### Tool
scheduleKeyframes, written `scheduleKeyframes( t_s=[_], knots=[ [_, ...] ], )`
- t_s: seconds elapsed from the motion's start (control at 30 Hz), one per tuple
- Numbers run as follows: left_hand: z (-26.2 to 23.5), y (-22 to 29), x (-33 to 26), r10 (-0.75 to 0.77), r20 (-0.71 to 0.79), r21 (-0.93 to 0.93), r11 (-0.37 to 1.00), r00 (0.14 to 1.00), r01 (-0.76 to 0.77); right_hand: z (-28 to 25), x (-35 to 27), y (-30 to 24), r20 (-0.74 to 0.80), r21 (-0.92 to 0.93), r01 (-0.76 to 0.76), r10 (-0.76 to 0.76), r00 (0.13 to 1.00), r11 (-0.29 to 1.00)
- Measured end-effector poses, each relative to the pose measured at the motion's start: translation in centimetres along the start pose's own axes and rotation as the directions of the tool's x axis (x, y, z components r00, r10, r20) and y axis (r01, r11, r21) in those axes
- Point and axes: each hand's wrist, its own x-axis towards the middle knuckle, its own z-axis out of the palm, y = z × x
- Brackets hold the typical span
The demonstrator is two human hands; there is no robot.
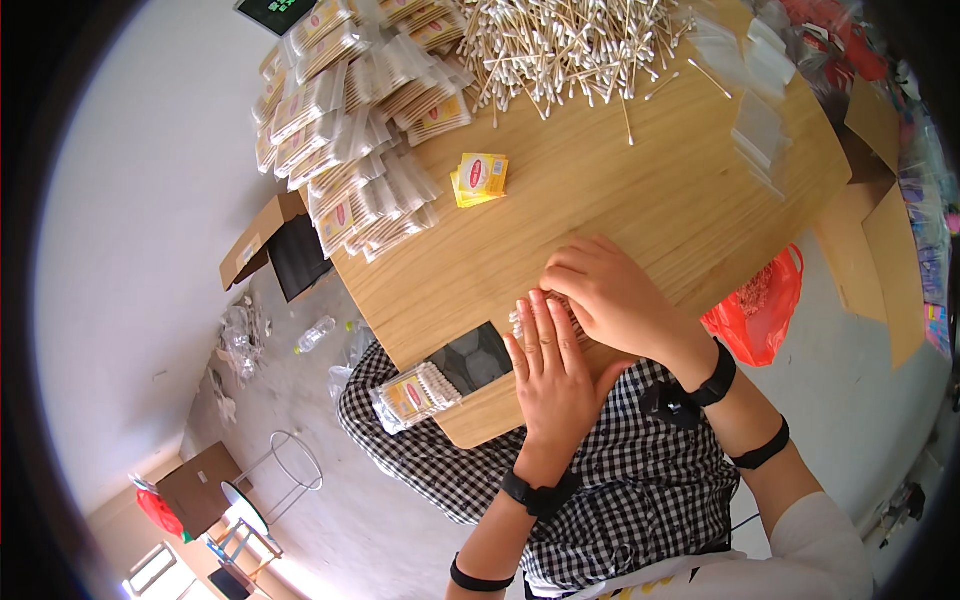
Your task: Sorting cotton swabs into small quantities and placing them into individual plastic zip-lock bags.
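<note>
Dozens of filled clear swab packets [345, 150] lie stacked on the round wooden bench [640, 210]; loose wooden-stemmed cotton swabs [570, 45] remain heaped. Both hands, left [550, 375] and right [610, 295], press flat, fingers extended, on a small swab bundle [520, 322].

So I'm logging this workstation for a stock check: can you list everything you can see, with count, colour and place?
Table: one, light wood, centre.
Loose cotton swabs: large pile, white tips on wooden sticks, far edge of table.
Packed swab bags: many, clear with yellow labels, heaped on table's left side.
Yellow label cards: small stack, mid table.
Empty clear bags: a stack, right side of table.
Filled bag: one, at the near edge.
Dark tray: one, near edge.
Cardboard box: one, open, on floor at left.
Red plastic bag: one, on floor at right.
Left hand: flat on a swab bundle.
Right hand: pressing on the same bundle.
</note>
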Motion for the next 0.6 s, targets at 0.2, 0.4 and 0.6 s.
scheduleKeyframes(
  t_s=[0.2,0.4,0.6],
  knots=[
    [-1.2,0.3,1.2,-0.021,0.075,0.096,0.995,0.997,0.014,-1.8,-2.7,0.1,-0.231,0.224,-0.359,0.408,0.883,0.906],
    [-1.1,-0.9,5.0,0.02,0.025,0.16,0.987,0.999,-0.024,-1.8,-4.0,-0.3,-0.249,0.185,-0.384,0.421,0.872,0.905],
    [-0.6,-1.3,6.3,0.019,-0.032,0.214,0.977,0.999,-0.011,-1.5,-4.0,-0.3,-0.251,0.206,-0.371,0.415,0.875,0.906]
  ],
)
